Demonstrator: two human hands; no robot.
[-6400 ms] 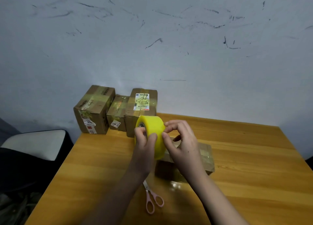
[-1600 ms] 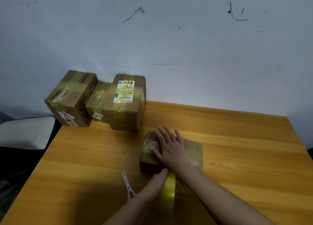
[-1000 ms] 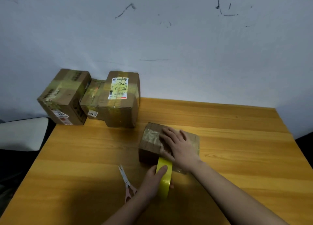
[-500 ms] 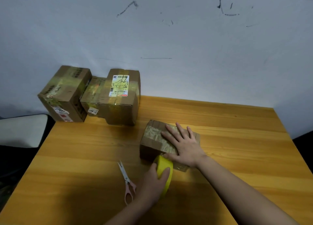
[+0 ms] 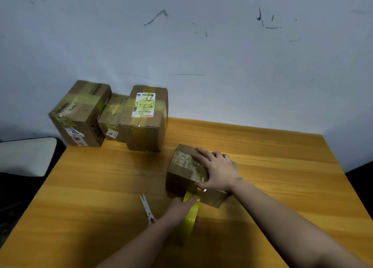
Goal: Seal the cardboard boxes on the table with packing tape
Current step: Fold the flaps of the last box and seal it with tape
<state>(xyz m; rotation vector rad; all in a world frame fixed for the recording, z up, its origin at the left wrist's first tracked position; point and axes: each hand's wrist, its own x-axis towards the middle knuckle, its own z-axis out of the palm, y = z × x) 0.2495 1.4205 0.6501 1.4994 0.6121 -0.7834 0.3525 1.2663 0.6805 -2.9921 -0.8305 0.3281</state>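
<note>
Small cardboard box [image 5: 182, 174] mid-counter [image 5: 282, 166], right hand [image 5: 217, 170] pressing flat on its lid. Left hand [image 5: 181, 209] grips tape roll [image 5: 189, 215] just before the box's near face. Box looks light, apt to slide; hold it down. Tape is thin and clingy.

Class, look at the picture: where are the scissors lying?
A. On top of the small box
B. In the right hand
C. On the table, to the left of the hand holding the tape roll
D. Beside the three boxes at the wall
C: the scissors lie flat on the table, just left of the left hand that grips the tape roll.
</note>
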